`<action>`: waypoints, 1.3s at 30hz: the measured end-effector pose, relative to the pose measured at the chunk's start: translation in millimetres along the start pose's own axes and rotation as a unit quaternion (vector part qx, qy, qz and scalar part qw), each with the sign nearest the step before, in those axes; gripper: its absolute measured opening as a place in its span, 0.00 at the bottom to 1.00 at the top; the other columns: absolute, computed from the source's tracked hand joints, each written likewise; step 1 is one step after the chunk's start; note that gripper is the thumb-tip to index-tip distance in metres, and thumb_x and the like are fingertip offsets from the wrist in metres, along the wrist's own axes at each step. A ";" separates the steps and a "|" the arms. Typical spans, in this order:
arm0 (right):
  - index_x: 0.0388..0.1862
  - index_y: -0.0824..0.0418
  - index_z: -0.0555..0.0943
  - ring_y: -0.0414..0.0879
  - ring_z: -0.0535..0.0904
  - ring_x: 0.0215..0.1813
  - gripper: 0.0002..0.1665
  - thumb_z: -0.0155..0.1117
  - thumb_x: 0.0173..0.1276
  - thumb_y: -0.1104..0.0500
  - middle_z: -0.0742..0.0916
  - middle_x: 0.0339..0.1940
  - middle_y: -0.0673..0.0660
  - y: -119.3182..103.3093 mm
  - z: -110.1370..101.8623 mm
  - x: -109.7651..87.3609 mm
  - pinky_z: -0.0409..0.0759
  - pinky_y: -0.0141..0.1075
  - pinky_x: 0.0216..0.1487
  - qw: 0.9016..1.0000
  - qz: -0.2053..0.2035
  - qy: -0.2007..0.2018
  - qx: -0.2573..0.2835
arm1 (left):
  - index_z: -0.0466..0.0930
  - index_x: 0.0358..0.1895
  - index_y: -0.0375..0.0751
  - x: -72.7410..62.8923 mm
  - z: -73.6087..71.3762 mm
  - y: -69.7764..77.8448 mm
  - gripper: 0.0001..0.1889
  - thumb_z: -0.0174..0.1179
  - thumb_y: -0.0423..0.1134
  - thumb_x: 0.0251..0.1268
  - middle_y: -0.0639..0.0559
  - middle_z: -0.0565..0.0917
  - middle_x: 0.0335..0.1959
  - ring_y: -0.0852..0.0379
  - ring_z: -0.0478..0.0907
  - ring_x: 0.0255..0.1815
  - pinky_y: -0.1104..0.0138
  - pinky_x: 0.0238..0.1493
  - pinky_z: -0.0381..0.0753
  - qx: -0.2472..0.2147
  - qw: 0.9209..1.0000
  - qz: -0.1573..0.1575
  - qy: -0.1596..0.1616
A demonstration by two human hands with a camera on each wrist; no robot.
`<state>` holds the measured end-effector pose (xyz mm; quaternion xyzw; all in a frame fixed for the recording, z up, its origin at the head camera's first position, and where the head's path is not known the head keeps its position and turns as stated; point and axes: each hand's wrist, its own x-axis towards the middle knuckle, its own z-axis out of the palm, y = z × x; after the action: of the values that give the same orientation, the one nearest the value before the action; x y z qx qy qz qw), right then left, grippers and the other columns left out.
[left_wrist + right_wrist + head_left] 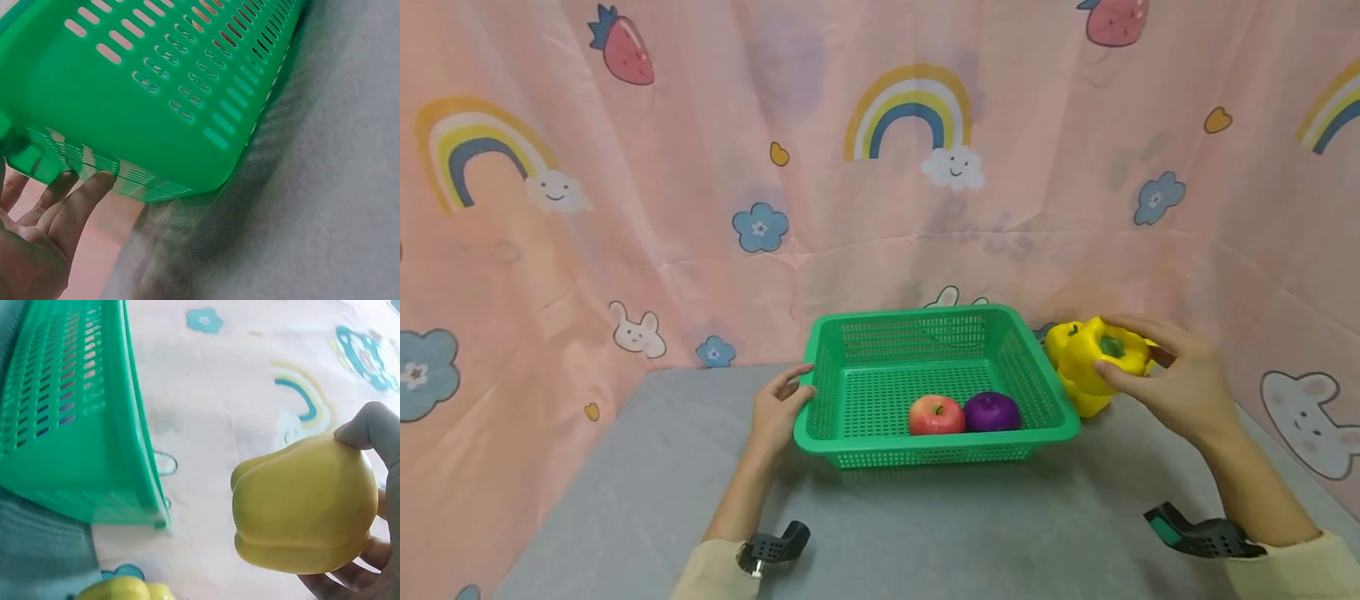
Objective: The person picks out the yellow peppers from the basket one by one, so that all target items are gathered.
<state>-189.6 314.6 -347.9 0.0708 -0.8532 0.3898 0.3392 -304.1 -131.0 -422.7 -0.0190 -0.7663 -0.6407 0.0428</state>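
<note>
A green perforated plastic basket [936,445] stands on the table. My left hand [775,412] holds its left rim, and the left wrist view shows fingers [84,200] against the outer wall. My right hand [1183,383] grips a yellow bell pepper [1084,360], thumb on one side and fingers on the other, just outside the basket's right rim. Its green stem end faces me. In the right wrist view that pepper [300,506] hangs apart from the basket wall. Behind and below it are more yellow bell peppers [1086,406], partly hidden.
Inside the basket, near its front right, a red apple [936,417] lies beside a glossy purple round fruit or vegetable [992,412]. Grey cloth covers the table [910,525]. A pink printed curtain [700,167] hangs close behind, and also along the right side.
</note>
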 end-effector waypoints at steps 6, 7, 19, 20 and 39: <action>0.60 0.59 0.84 0.25 0.73 0.52 0.30 0.77 0.56 0.66 0.80 0.50 0.26 12.5 -7.5 -4.2 0.66 0.09 0.52 0.999 0.023 0.023 -0.012 | 0.80 0.64 0.46 -1.9 -1.9 -0.1 0.23 0.60 0.36 0.65 0.42 0.73 0.73 0.42 0.66 0.77 0.42 0.74 0.67 -0.004 1.000 0.003 -0.007; 0.60 0.58 0.84 0.25 0.73 0.51 0.30 0.77 0.56 0.65 0.80 0.49 0.26 14.0 -9.0 -4.2 0.65 0.09 0.52 0.999 0.026 0.027 -0.017 | 0.80 0.64 0.46 -2.5 -2.4 0.2 0.23 0.60 0.36 0.66 0.42 0.73 0.73 0.42 0.66 0.77 0.42 0.74 0.66 -0.005 1.000 0.003 -0.008; 0.60 0.62 0.83 0.19 0.68 0.52 0.28 0.77 0.60 0.58 0.75 0.47 0.16 47.4 -19.1 -3.0 0.63 0.11 0.54 0.994 0.062 0.064 -0.060 | 0.80 0.64 0.44 -2.9 -2.6 2.5 0.23 0.60 0.35 0.65 0.38 0.74 0.72 0.41 0.66 0.77 0.43 0.74 0.67 -0.009 1.000 0.004 -0.004; 0.59 0.62 0.83 0.18 0.68 0.52 0.28 0.77 0.60 0.58 0.74 0.47 0.16 50.7 -19.5 -3.5 0.63 0.12 0.53 0.993 0.065 0.070 -0.062 | 0.80 0.64 0.44 -2.1 -2.3 2.5 0.23 0.60 0.35 0.65 0.38 0.74 0.71 0.41 0.66 0.77 0.43 0.74 0.67 -0.009 1.000 0.004 -0.003; 0.56 0.64 0.83 0.15 0.63 0.51 0.29 0.74 0.63 0.47 0.80 0.69 0.41 94.2 -21.4 -12.9 0.65 0.18 0.51 0.976 0.177 0.073 -0.105 | 0.81 0.64 0.46 0.3 0.6 1.3 0.23 0.60 0.35 0.64 0.38 0.77 0.68 0.44 0.70 0.74 0.51 0.65 0.76 -0.008 1.000 -0.002 0.005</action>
<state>-204.9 392.6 -404.3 -0.1461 -0.8612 0.3564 0.3315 -304.3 -130.2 -421.5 -0.0146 -0.7608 -0.6472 0.0453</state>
